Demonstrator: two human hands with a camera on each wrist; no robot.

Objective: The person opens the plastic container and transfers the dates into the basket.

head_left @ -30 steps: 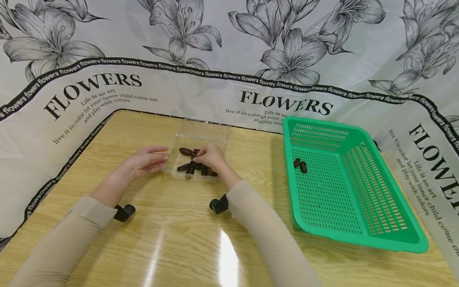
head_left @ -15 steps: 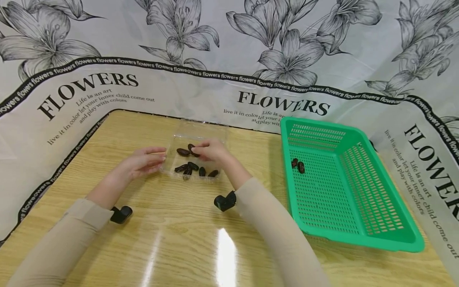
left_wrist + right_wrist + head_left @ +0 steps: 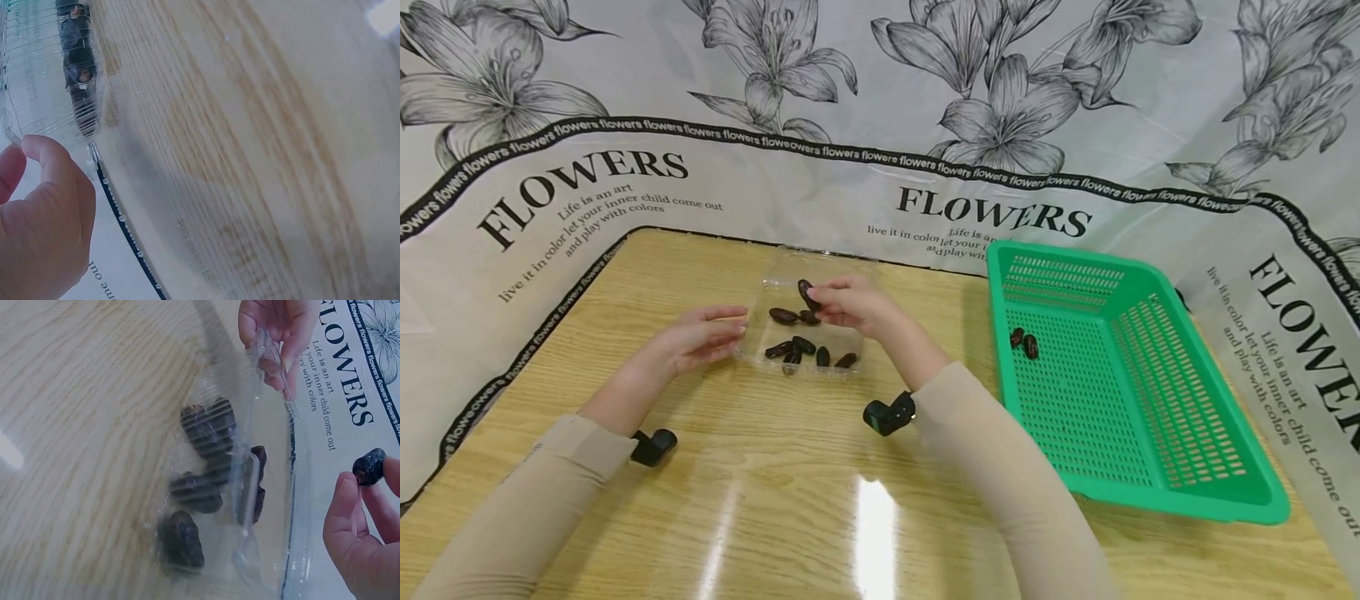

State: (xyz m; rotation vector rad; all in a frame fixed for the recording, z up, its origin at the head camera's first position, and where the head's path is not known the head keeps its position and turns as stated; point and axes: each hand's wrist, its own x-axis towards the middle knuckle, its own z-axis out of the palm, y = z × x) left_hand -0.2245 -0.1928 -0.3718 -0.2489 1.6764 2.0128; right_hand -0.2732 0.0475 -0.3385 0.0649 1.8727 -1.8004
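Wood table [image 3: 790,500]; wrist-view date [image 3: 370,467] between fingertips [image 3: 342,494]

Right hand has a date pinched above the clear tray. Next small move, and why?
Probably carry the date rightward toward the green basket. The right hand already pinches it clear of the clear tray, two dates already lie in the basket, and the left hand steadies the tray's edge.

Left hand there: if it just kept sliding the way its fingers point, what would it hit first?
Probably the clear plastic tray. The left hand points right, its fingertips already at the tray's near wall, with the dates beyond.
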